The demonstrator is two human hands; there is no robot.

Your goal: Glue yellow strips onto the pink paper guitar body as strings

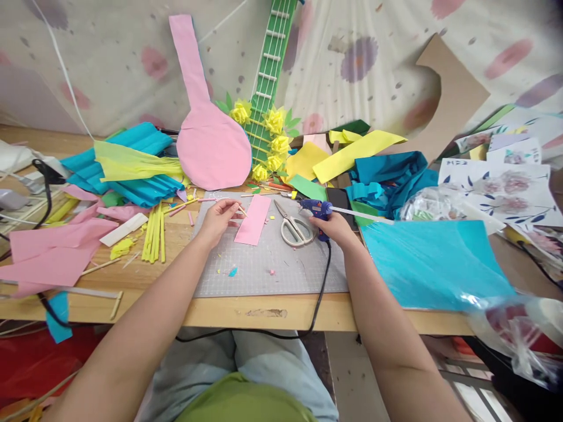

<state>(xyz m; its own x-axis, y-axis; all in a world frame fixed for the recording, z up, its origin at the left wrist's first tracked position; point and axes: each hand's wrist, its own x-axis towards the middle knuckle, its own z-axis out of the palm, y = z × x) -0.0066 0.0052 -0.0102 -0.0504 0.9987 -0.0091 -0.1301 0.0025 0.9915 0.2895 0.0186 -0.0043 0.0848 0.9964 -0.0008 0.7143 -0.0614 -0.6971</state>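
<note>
A thin wooden stick (242,210) is pinched between the fingers of my left hand (220,220), its tip over a pink paper strip (254,223). That strip lies flat and slightly slanted on the grey cutting mat (246,284). My right hand (338,227) is wrapped round a blue hot glue gun (317,207), whose nozzle points left. A translucent glue stick (363,215) juts from the gun's back, and a black cord hangs from its handle. Scissors (297,230) with pale handles rest on the mat between the pink strip and the glue gun.
Behind the mat stand a pink banjo-shaped piece (214,146) and a green stringed one (266,76) with yellow flowers. Blue crepe paper (145,140) and yellow strips (153,234) lie left. On the right are a wrapped turquoise sheet (431,258) and a brown cardboard cutout (457,94).
</note>
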